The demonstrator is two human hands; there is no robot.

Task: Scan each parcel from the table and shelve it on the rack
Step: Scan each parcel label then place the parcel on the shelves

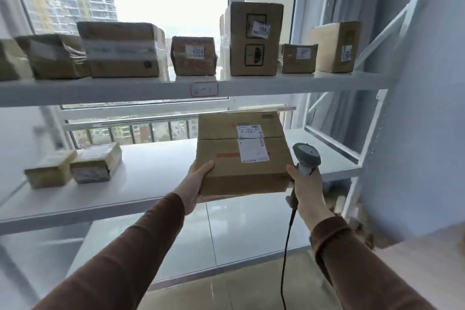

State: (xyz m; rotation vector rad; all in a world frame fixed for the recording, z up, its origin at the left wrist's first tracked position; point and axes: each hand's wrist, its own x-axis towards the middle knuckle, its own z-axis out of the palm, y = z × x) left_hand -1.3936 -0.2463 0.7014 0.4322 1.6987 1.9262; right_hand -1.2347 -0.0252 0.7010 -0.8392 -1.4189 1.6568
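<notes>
The parcel [242, 153] is in the air in front of the rack [176, 88], at the height of the middle shelf [151, 171] and over its front edge, with the white label [253, 143] facing up toward the camera. The left hand [195, 186] grips its near left corner, thumb on top and the other fingers under the box. The right hand [305, 189] has its fingers closed around the handle of the scanner [305, 158], and its thumb side presses against the near right corner of the parcel, so this side is only supported, not really gripped. I judge that the step in hand is to put the parcel on the middle shelf, and whether it is already scanned I cannot tell. To do this well, the box should go forward level until most of its bottom is over the shelf, and then come down flat; the free place to the right of the two small boxes [75, 166] looks wide enough. The left hand carries most of the weight, so it should let go last, after the far edge rests on the shelf. The right hand should only guide, because the scanner takes its fingers and the cable [286, 254] hangs down from it and could catch on the shelf edge. It is good to keep the label up or toward the front, as on the boxes on the top shelf [100, 92], so that it can be read later. The picture is a little blurred, so how firmly the right hand touches the box is not sure.
</notes>
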